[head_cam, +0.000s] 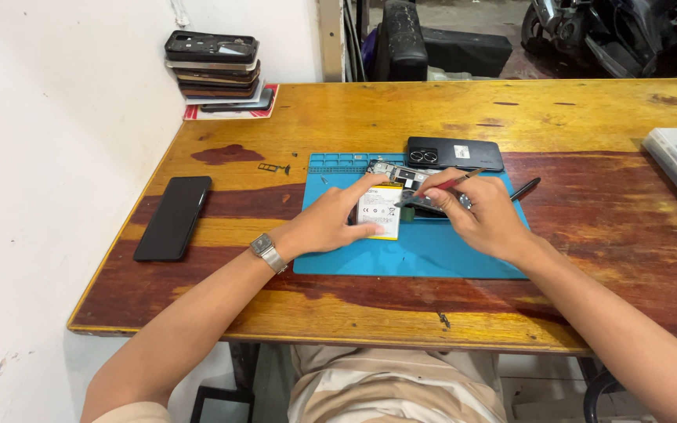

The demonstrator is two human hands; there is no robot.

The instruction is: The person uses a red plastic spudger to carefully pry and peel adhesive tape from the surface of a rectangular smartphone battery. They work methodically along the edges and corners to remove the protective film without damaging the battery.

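On the blue mat (pixel 432 254) atop the worktop (pixel 589 211), the left hand (pixel 331 223) pins the opened phone (pixel 401 196) flat, fingers spread, while the right hand (pixel 483 215), fingers pinched on a red-handled tool (pixel 454 182), would best pry gently, tip kept shallow.

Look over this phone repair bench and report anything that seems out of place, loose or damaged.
A small SIM tray lies loose on the bare wooden table, off the blue mat. A small dark screw-like bit sits near the table's front edge. The tabletop finish is worn and patchy. The stack of phone parts leans unevenly.
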